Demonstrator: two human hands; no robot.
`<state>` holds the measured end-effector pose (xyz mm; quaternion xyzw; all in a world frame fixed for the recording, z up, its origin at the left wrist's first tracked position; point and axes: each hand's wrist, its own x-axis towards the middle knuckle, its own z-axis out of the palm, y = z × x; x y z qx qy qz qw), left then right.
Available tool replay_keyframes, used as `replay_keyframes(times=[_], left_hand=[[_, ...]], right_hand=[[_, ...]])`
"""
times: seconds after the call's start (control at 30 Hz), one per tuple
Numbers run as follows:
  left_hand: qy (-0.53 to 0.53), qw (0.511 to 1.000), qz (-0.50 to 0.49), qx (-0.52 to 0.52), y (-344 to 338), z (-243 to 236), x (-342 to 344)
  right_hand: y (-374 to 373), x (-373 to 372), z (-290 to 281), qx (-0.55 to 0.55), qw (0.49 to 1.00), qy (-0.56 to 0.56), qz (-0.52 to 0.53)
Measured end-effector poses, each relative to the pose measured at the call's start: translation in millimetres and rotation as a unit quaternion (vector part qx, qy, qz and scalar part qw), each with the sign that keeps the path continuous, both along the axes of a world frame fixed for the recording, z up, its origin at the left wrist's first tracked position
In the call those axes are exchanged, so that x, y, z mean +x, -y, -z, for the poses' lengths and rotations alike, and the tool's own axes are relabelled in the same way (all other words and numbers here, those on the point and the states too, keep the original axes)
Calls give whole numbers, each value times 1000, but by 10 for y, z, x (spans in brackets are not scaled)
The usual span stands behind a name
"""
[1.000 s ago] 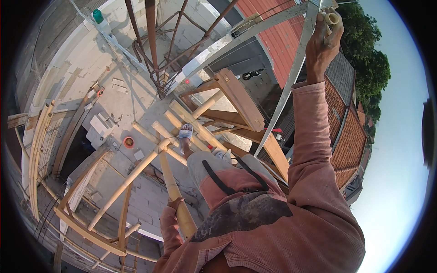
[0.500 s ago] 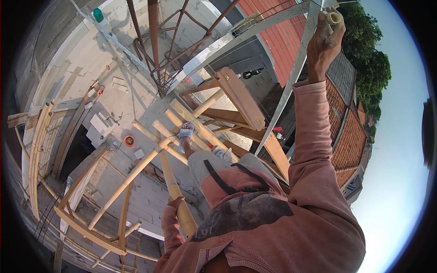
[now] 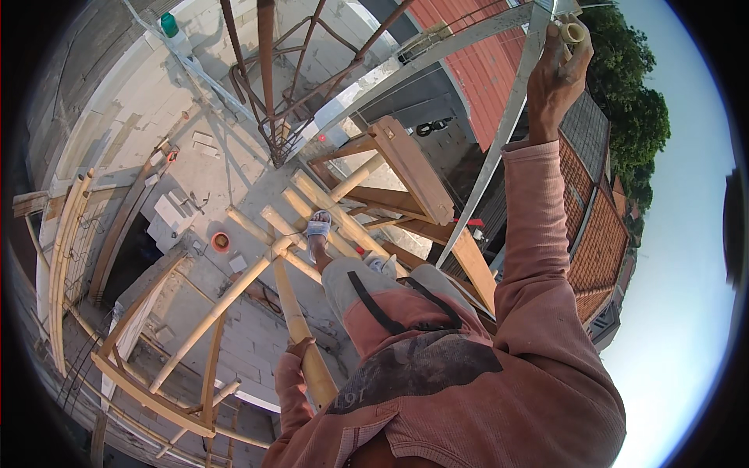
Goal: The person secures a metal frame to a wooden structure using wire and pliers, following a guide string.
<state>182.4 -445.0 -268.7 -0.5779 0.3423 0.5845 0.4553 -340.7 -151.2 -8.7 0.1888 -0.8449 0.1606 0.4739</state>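
Raised at the upper right, my right hand (image 3: 557, 78) has its fingers closed around a small cream-coloured hollow ring or tube end (image 3: 573, 33); how long it is stays hidden. Right beside that hand runs a light grey metal beam (image 3: 511, 117). Low in the picture, my left hand (image 3: 299, 348) wraps round a thick bamboo pole (image 3: 290, 300) that slants past my left side. My sandalled foot (image 3: 318, 228) rests on several bamboo poles (image 3: 343, 214) laid side by side.
Rusty rebar (image 3: 265, 70) stands up ahead. A wooden frame (image 3: 413, 171) sits right of my feet, another (image 3: 156, 390) lower left. Far below, an orange bucket (image 3: 221, 242) and pale blocks (image 3: 173, 210) lie on the concrete floor. Tiled roofs (image 3: 597, 226) lie to the right.
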Motion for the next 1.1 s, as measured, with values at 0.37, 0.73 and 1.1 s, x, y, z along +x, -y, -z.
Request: replay_keyframes(times=[0.37,0.73,1.1], left_hand=[[-38,999,-30,11,14,-16,35],[-8,1000,18,3,1,137,126],[-45,998,-22,-34,5,14,72]], right_hand=[[-55,-75,13,-12,1000,-21,-19],[37,6,-12,-40,999,20,-2],[11,-27,-9,-15,999,24,31]])
